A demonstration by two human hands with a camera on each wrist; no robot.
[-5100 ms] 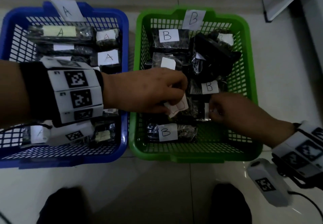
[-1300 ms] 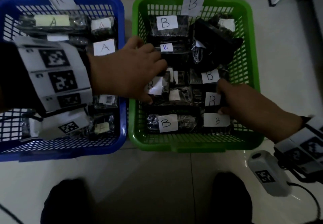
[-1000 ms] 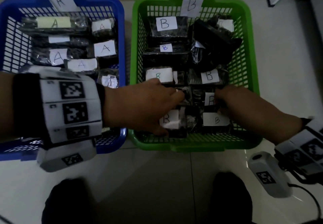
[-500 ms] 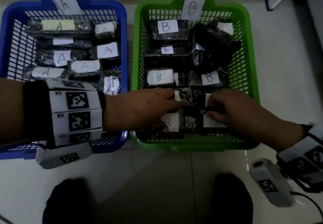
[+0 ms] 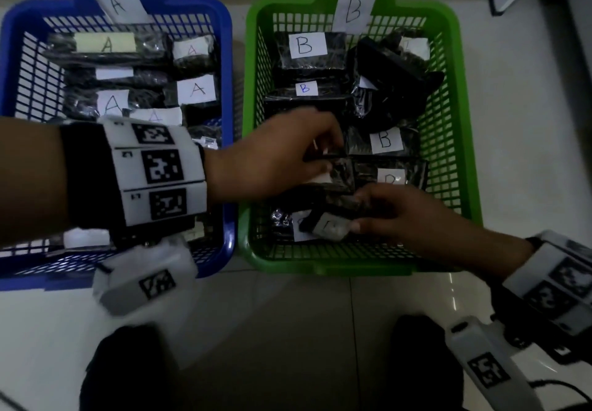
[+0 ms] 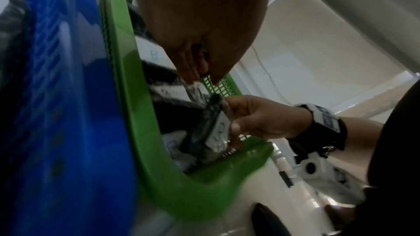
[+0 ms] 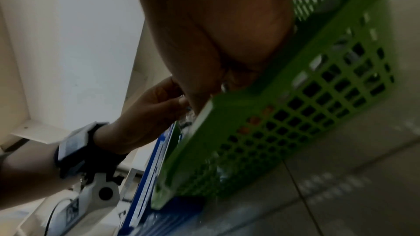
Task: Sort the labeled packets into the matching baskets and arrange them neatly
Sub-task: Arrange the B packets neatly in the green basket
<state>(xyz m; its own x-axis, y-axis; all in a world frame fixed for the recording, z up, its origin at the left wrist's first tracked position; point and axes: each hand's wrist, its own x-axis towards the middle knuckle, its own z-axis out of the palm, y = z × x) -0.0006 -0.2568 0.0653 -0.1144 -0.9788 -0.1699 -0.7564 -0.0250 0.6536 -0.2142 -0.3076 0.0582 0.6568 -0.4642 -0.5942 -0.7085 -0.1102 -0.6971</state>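
Note:
The green basket (image 5: 461,122), tagged B, holds several black packets with white B labels. My left hand (image 5: 323,160) reaches across into its middle row and pinches the clear plastic edge of a black packet (image 5: 341,173); the left wrist view shows the fingertips (image 6: 193,76) closed on that edge. My right hand (image 5: 355,218) grips another labelled black packet (image 5: 326,224) and holds it tilted over the near row, thumb on its label (image 6: 218,128). The blue basket (image 5: 229,90), tagged A, holds several packets labelled A.
The two baskets sit side by side on a pale tiled floor (image 5: 288,330). A loose heap of black packets (image 5: 390,90) fills the green basket's far right corner. My feet (image 5: 426,362) stand just in front of the baskets. In the right wrist view the green wall (image 7: 295,105) is close below my palm.
My left hand has moved from the near row up to the middle row and pinched a packet there. My right hand has lifted a labelled packet and carried it left over the near row.

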